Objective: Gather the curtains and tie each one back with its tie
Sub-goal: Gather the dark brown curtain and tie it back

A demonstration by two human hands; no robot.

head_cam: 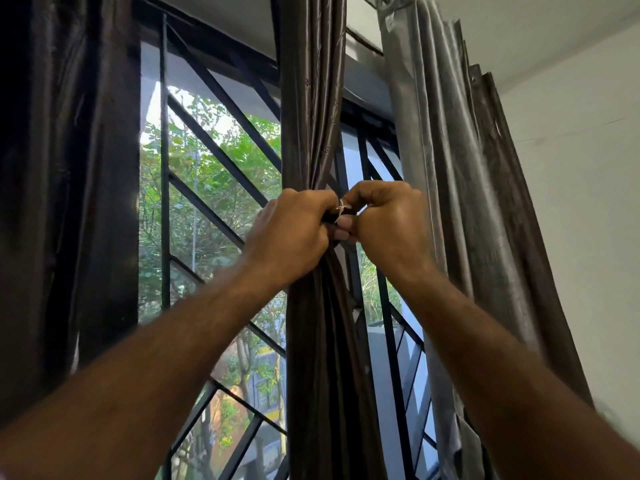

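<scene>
A brown satin curtain (311, 98) hangs in the middle of the window, gathered into a narrow bunch. My left hand (291, 233) and my right hand (388, 223) meet at the pinched waist of that bunch, both closed on a thin tie (341, 208), of which only a pale bit of string shows between my fingers. A dark curtain (65, 202) hangs loose at the left. At the right hangs a grey-brown curtain (460, 185), folded in pleats, with no tie visible on it.
Behind the curtains is a window with a black metal grille (214, 147) of diagonal bars and green trees outside. A white wall (585, 202) stands at the right, and the white ceiling is above.
</scene>
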